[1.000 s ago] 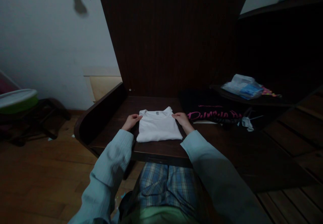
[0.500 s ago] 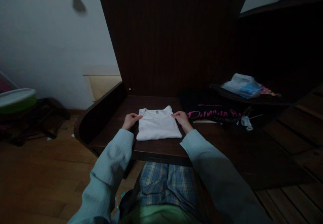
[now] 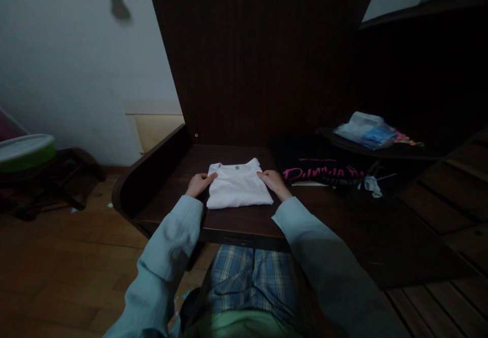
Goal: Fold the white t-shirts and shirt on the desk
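A white T-shirt, folded into a rough rectangle, lies on the dark wooden desk with its neckline toward the back panel. My left hand pinches its left edge near the shoulder, thumb on top of the cloth. On the opposite edge, my right hand grips the shirt the same way. The fingers beneath the cloth are partly hidden on both sides.
Right of the shirt lies a black cloth item with pink lettering. Plastic packets rest on a small shelf above it. A raised curved side bounds the desk's left. Farther left, a green-sided tub sits on a dark stool.
Both hands have shifted slightly inward, their thumbs now farther over the shirt's edges. The shirt's front edge has moved a little away from me.
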{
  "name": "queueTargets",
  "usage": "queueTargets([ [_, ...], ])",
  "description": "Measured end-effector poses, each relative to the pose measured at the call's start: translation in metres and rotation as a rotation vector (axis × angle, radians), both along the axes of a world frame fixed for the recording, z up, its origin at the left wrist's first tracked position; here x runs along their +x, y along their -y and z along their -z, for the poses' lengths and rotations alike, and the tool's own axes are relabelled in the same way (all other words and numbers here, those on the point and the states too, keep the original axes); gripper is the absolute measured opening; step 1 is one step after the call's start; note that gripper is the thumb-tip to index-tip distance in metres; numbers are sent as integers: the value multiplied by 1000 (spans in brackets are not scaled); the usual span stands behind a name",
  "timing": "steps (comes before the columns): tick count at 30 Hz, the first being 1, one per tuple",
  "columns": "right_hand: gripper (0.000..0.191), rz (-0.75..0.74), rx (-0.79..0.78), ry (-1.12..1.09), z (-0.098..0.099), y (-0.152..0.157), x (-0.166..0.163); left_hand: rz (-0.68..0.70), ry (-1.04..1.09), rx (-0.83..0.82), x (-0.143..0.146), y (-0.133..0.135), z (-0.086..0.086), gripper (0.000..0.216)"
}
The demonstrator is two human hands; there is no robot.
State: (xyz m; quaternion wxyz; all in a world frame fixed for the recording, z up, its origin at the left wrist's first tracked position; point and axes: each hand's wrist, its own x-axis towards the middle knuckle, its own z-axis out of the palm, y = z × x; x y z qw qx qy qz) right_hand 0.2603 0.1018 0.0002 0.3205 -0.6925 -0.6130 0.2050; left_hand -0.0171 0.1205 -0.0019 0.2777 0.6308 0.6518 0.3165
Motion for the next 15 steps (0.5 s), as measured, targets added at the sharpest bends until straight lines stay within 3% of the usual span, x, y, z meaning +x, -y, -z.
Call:
queueTargets([
  [7, 18, -98, -34, -130, 5, -4, 7, 169, 112, 20, -4, -4, 10, 42],
  [15, 23, -45, 76, -384, 13, -12, 6, 59, -198, 168, -4, -4, 6, 39],
])
